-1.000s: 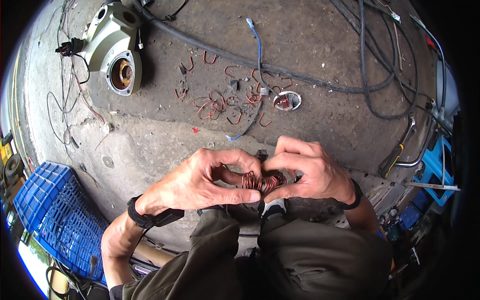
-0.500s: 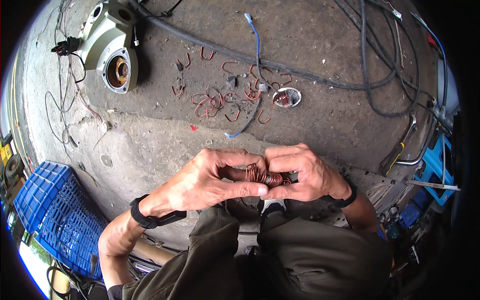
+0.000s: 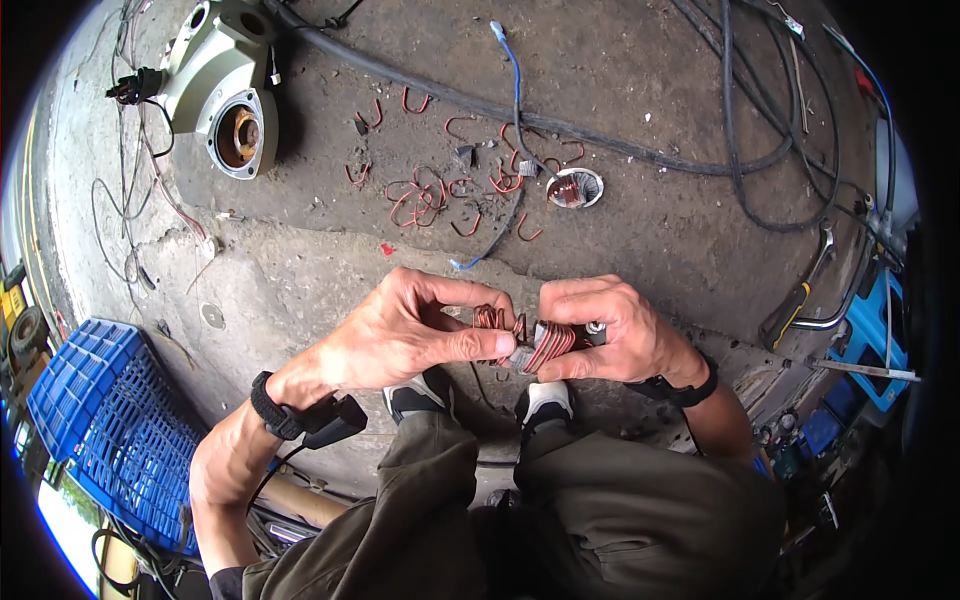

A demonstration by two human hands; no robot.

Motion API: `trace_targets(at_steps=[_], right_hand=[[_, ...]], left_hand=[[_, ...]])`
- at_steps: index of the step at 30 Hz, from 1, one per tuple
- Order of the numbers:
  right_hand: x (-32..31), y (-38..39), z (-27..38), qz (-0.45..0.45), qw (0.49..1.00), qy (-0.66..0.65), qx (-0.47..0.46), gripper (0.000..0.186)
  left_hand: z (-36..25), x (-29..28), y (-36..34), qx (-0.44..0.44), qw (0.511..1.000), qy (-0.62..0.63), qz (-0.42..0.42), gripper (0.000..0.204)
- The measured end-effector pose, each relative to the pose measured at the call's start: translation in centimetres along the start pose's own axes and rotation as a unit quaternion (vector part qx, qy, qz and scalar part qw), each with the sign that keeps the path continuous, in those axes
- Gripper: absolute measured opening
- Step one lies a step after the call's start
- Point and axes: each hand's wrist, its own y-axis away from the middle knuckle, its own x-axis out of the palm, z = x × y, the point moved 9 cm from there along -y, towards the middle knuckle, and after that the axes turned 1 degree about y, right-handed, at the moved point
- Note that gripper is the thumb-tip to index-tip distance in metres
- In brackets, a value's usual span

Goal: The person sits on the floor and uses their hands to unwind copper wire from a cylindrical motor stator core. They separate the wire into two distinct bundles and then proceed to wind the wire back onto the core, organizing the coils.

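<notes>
Holding grey metal core wound with red-brown copper wire (image 3: 552,345) between hands: left hand (image 3: 412,335) pinched loops at one end, right hand (image 3: 622,335) gripped other. Many turns sat in place; some wire looked already off, bent copper hooks (image 3: 430,195) scattered beyond on grey concrete floor (image 3: 300,265). Farther, leftward, lay pale-green cast-metal housing (image 3: 205,85).

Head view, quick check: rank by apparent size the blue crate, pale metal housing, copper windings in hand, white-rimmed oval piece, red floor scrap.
1. Blue crate
2. Pale metal housing
3. Copper windings and white-rimmed oval piece: unsure; the windings are partly covered and nearer the camera
4. Red floor scrap
</notes>
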Motion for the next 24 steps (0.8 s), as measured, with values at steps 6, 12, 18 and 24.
trace_targets(at_steps=[6,12,18,24], right_hand=[[0.7,0.0,-0.4,0.043,0.999,0.002,0.016,0.039],[1.4,0.8,-1.6,0.036,0.998,-0.012,0.051,0.043],[1.2,1.3,-1.1,0.051,0.996,0.016,0.068,0.040],[0.9,1.5,-0.7,0.041,0.996,0.036,0.064,0.037]], left_hand=[[0.5,0.5,0.2,-0.037,0.999,0.015,0.019,0.028],[-0.9,2.1,0.4,0.013,0.979,-0.203,0.033,0.037],[-0.2,2.4,0.3,0.016,0.993,-0.113,0.028,0.031],[1.8,2.2,0.1,-0.008,0.998,0.057,0.005,0.027]])
